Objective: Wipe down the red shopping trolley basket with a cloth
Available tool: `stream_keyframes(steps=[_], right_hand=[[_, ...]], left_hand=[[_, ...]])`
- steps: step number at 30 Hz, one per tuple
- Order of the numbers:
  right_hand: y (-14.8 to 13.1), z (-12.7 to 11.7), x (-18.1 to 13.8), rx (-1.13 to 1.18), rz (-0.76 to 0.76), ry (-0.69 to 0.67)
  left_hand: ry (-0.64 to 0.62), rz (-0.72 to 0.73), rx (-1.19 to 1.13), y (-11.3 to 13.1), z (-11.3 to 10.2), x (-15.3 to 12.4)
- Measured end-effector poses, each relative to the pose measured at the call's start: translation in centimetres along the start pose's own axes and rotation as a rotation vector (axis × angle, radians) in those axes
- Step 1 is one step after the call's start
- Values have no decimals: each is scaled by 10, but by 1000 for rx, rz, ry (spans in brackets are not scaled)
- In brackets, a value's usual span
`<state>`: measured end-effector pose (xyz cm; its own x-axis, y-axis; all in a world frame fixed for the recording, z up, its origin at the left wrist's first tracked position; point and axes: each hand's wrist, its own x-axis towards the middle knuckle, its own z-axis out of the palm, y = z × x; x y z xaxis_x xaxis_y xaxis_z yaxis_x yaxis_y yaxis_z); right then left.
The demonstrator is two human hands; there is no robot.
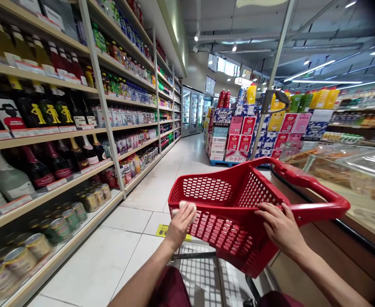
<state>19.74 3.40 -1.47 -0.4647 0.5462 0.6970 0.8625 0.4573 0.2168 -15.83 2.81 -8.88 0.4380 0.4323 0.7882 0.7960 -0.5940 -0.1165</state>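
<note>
Red plastic formed the cart (253, 243), which in the head view stood before the person, its near rim (222, 208) running crosswise from one hand to the other. The cloth (192, 209), whitish, lay at the rim's left end, directly under the fingers of the left hand (178, 226), which were bent over it and grasped it against the plastic; the right hand (280, 224) lay well apart from it. The right fingers were loosely spread, resting over the rim toward its right end and grasping no loose article. The cloth's long axis could not be told, much of it being covered. The handle (334, 204) lay just right of the right hand; shelves (43, 139) stood at the left.
</note>
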Motion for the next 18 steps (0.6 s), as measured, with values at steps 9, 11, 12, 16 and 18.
stream_keyframes(steps=[9, 11, 12, 16, 18], right_hand=[[4, -7, 3, 68, 21, 10], [8, -10, 4, 72, 54, 28], [10, -11, 3, 68, 79, 41], [20, -17, 1, 64, 121, 52], [24, -20, 0, 82, 97, 36]], left_hand=[[-62, 169, -80, 47, 22, 19], [-43, 148, -85, 54, 24, 33], [-41, 148, -81, 57, 26, 39], [-66, 247, -76, 71, 37, 45], [-85, 298, -82, 79, 40, 46]])
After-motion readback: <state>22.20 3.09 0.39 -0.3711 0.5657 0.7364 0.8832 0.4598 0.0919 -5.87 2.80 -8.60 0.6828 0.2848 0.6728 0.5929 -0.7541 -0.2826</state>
